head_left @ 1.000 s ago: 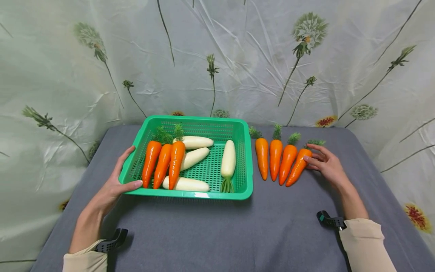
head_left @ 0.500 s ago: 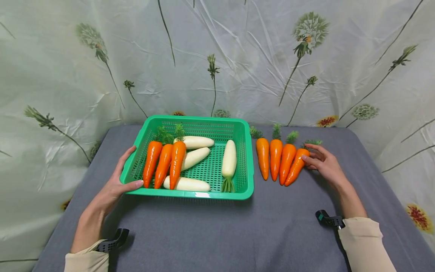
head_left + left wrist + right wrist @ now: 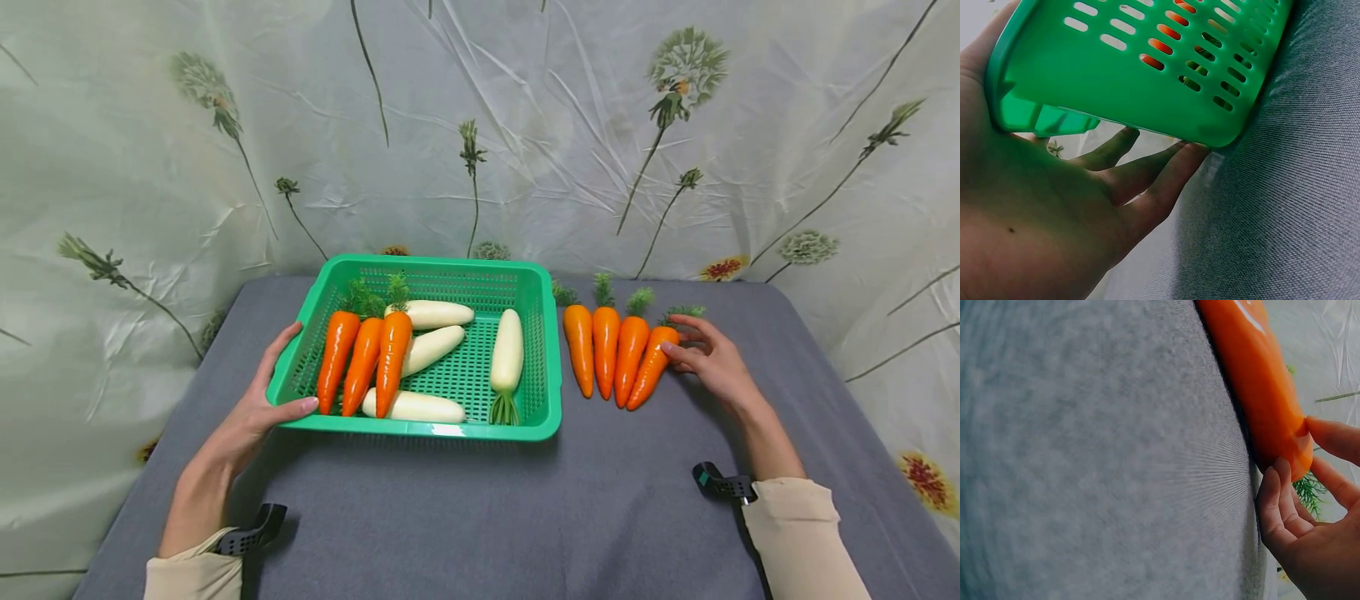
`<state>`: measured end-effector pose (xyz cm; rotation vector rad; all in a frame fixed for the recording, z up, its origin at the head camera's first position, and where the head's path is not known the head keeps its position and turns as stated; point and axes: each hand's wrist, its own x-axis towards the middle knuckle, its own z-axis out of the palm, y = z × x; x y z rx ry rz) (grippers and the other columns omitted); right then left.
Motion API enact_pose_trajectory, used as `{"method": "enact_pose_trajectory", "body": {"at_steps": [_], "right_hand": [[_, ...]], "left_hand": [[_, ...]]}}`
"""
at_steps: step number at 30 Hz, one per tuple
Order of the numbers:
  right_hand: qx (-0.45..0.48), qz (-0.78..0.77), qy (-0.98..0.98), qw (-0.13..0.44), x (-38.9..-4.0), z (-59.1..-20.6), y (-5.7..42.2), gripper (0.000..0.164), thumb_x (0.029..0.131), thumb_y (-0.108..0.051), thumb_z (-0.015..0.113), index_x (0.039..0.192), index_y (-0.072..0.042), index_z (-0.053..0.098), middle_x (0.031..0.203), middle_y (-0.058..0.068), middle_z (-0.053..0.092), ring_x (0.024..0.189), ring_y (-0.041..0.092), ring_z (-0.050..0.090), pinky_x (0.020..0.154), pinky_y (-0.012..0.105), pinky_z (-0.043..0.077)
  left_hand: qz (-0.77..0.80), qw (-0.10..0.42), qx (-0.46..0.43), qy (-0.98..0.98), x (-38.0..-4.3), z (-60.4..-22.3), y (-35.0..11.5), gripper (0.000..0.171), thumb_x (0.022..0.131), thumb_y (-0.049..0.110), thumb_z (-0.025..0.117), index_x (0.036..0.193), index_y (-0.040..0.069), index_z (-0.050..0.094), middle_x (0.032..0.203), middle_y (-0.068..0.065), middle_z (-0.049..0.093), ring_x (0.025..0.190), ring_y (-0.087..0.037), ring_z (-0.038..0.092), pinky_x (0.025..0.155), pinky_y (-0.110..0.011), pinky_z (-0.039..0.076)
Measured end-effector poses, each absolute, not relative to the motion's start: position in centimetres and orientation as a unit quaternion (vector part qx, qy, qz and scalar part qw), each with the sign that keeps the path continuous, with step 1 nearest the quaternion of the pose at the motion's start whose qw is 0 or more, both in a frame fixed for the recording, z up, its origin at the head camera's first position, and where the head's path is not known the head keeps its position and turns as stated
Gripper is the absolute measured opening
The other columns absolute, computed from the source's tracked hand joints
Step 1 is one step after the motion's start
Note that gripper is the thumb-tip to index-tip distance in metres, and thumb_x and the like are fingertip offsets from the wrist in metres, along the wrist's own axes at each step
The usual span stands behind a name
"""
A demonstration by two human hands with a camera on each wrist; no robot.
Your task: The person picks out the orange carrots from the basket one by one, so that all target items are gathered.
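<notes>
A green plastic basket (image 3: pixel 502 432) stands on the table, holding three orange carrots (image 3: pixel 393 358) with leafy tops and several white radishes (image 3: pixel 507 354). My left hand (image 3: pixel 247 412) grips its left end, thumb over the rim; in the left wrist view the fingers (image 3: pixel 1169 175) lie along the outside wall. To the right of the basket several more carrots (image 3: pixel 606 350) lie in a row. My right hand (image 3: pixel 712 362) holds the rightmost carrot (image 3: pixel 652 367) near its leafy end. In the right wrist view thumb and fingertips (image 3: pixel 1282 469) touch this carrot's thick end.
Grey cloth covers the table (image 3: pixel 450 517). A pale curtain (image 3: pixel 420 108) printed with dandelions hangs behind it and at both sides. Each wrist carries a black band (image 3: pixel 251 533) at the edge of a beige sleeve.
My right hand has shifted slightly left with the rightmost carrot, and the neighbouring carrots have moved closer together. The left hand keeps its hold on the basket.
</notes>
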<state>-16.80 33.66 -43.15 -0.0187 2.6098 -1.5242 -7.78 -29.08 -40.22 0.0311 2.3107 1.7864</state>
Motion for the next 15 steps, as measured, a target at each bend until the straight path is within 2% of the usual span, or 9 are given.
{"method": "enact_pose_trajectory", "body": {"at_steps": [8,15], "right_hand": [[-0.003,-0.520,0.853,0.040,-16.59,-42.74,33.67,0.067,0.104,-0.022,0.064,0.160,0.000,0.033,0.140,0.023,0.048,0.084,-0.003,0.066,0.075,0.021,0.058],[-0.004,-0.522,0.852,0.022,-16.43,-42.45,33.89,0.064,0.103,-0.020,0.066,0.158,-0.002,0.038,0.122,-0.003,0.053,0.084,-0.001,0.069,0.075,0.021,0.058]], "left_hand": [[0.605,0.111,0.005,0.788,-7.82,-40.18,-29.05,0.100,0.095,0.014,0.068,0.164,0.049,0.005,0.161,-0.013,0.016,0.125,-0.010,0.041,0.092,-0.017,0.041],[0.605,0.112,0.004,0.788,-7.85,-40.15,-29.10,0.100,0.095,0.013,0.068,0.164,0.049,0.005,0.163,-0.014,0.013,0.126,-0.011,0.039,0.092,-0.017,0.041]]}}
